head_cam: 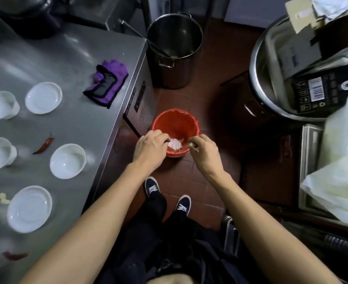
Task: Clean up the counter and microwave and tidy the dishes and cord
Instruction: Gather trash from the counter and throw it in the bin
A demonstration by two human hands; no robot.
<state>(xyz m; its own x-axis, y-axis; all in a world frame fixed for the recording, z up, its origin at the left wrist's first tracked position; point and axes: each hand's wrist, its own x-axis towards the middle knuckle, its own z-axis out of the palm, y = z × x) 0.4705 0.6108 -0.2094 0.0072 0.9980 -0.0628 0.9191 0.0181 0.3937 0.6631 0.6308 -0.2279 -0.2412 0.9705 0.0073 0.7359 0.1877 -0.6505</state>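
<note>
A red bin (175, 121) stands on the tiled floor beside the steel counter (83, 124). A white crumpled wad (175, 144) shows inside it near the front rim. My left hand (150, 147) hovers over the bin's left edge with its fingers curled, the tips right beside the wad; whether they hold it is unclear. Over the bin's right edge, my right hand (201, 153) pinches a small pale scrap (195, 149). On the counter lie a purple cloth (107, 83), several white bowls (67, 160), dried red chillies (44, 146) and pale food bits (4, 198).
A tall steel pot (175, 48) stands on the floor behind the bin. A large steel basin (271, 78) with cardboard boxes sits at the right, with plastic bags (336, 165) below it. My shoes (167, 193) are on the brown floor tiles just before the bin.
</note>
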